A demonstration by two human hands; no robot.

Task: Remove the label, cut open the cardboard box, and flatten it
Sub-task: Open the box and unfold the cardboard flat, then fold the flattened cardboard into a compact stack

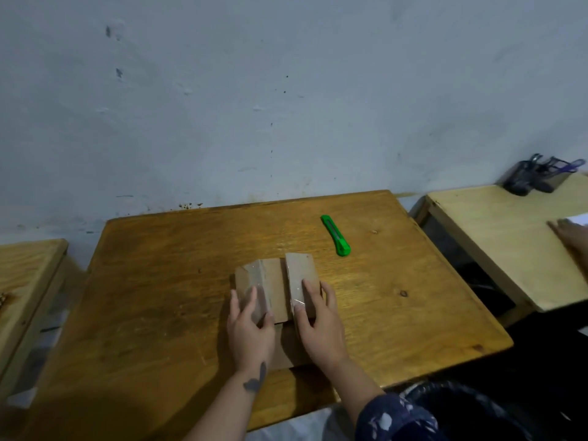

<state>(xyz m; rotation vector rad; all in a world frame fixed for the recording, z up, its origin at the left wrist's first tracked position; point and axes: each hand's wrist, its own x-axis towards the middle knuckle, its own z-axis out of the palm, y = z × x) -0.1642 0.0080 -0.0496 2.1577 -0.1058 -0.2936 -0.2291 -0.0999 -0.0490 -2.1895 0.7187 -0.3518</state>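
Note:
A small brown cardboard box (276, 286) lies in the middle of the wooden table (159, 281), its two top flaps parted and edged with clear tape. My left hand (251, 329) grips the left flap, fingers on top and thumb in the gap. My right hand (318, 323) holds the right flap the same way. A green utility knife (335, 235) lies on the table beyond the box to the right, apart from both hands. No label shows on the visible faces.
A lighter wooden table (496, 237) stands to the right, with a dark pen holder (537, 176) at its back and another person's hand (572, 237) on it. Another table's corner (28, 265) is at the left. A black-lined bin (471, 409) sits near right.

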